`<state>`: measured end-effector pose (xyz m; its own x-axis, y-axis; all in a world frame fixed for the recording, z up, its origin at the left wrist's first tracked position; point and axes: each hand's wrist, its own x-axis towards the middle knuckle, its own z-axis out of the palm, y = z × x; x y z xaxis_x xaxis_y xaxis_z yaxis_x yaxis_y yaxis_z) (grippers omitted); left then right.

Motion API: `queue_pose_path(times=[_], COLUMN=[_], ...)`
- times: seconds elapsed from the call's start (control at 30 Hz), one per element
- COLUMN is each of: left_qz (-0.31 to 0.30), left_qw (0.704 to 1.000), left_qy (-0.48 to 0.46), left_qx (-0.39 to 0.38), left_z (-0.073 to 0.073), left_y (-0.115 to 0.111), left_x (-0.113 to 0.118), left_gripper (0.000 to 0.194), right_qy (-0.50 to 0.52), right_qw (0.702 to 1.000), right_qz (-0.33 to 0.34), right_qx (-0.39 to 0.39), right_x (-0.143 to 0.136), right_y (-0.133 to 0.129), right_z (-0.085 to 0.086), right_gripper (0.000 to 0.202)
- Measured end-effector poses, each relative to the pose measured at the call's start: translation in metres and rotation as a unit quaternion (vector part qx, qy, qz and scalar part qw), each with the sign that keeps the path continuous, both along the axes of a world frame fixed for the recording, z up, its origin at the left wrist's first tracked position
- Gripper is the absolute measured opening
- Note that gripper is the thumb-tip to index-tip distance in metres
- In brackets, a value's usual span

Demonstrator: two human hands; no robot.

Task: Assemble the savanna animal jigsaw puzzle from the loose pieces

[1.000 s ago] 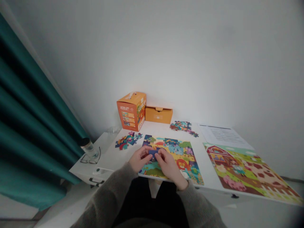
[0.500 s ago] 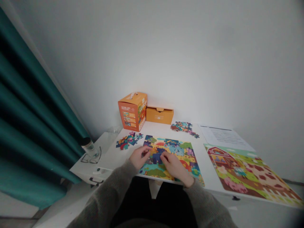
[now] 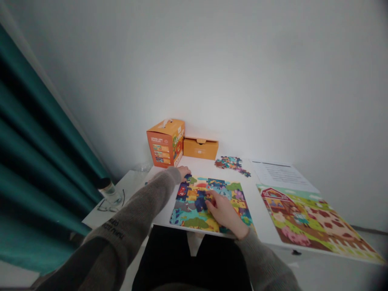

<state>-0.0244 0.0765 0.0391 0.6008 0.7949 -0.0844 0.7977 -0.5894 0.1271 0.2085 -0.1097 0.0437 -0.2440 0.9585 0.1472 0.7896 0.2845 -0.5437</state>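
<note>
A teal curtain [image 3: 45, 178], desk [image 3: 201, 166] and puzzle box [image 3: 160, 147] suggest a home.

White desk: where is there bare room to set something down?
Bare strips lie between the animal puzzle and farm picture, and between the puzzle and orange carton. It's crowded before the Level Up Puzzles box, at the left hand, and over the puzzle, under the right hand.

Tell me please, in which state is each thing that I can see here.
Animal picture: flat, dark puzzle pieces on it
Left hand: at its far-left corner, grip unclear
Right hand: over it, thumb and forefinger apart
Loose puzzle pieces: clustered
Farm picture: flat
Printed sheet: flat
Level Up puzzle box: upright, top closed
Low orange box: open or shut unclear
Clear jar: lid on
Eyeglasses: unfolded
Teal curtain: hanging
</note>
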Motion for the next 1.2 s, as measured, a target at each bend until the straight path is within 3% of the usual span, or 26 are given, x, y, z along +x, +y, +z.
queue_pose_path(times=[0.17, 0.3, 0.37, 0.47, 0.53, 0.6, 0.73, 0.87, 1.0, 1.13, 1.2], left_qz=[0.001, -0.001, 0.009, 0.019, -0.002, -0.038, -0.087, -0.065, -0.056, -0.063, -0.068], left_qw=[0.999, 0.99, 0.969, 0.896, 0.866, 0.854, 0.834, 0.811, 0.828, 0.913, 0.938], left_qy=[-0.044, -0.138, -0.242, -0.407, -0.44, -0.436, -0.437, -0.51, -0.506, -0.379, -0.326], left_qx=[0.002, 0.006, -0.043, -0.175, -0.239, -0.282, -0.325, -0.281, -0.236, -0.136, -0.094], left_z=[-0.001, 0.006, 0.012, 0.025, 0.036, 0.046, 0.056, 0.048, 0.032, 0.018, 0.011], left_y=[0.003, 0.0, -0.003, -0.014, -0.025, -0.037, -0.054, -0.051, -0.037, -0.027, -0.024], left_x=[-0.004, -0.006, -0.002, 0.011, 0.023, 0.036, 0.063, 0.091, 0.129, 0.171, 0.186], left_gripper=[0.045, 0.034, 0.034, 0.039, 0.037, 0.036, 0.047, 0.04, 0.023, 0.015, 0.017], right_qy=[0.03, 0.075, 0.101, 0.143, 0.192, 0.237, 0.238, 0.191, 0.152, 0.118, 0.097], right_qw=[0.999, 0.996, 0.994, 0.989, 0.981, 0.972, 0.97, 0.98, 0.986, 0.992, 0.991], right_qz=[0.011, 0.028, 0.031, 0.022, 0.007, 0.002, 0.032, 0.036, 0.043, -0.011, -0.048], right_qx=[0.027, 0.033, 0.02, 0.005, 0.006, 0.0, -0.031, -0.043, -0.051, -0.048, -0.075], right_x=[0.007, 0.009, 0.011, 0.017, 0.021, 0.024, 0.033, 0.057, 0.093, 0.126, 0.139], right_y=[-0.002, 0.0, 0.005, 0.018, 0.029, 0.039, 0.047, 0.053, 0.069, 0.088, 0.095], right_z=[0.002, 0.007, 0.01, 0.013, 0.017, 0.022, 0.034, 0.039, 0.036, 0.029, 0.024], right_gripper=[0.032, 0.031, 0.03, 0.028, 0.028, 0.029, 0.029, 0.032, 0.027, 0.024, 0.024])
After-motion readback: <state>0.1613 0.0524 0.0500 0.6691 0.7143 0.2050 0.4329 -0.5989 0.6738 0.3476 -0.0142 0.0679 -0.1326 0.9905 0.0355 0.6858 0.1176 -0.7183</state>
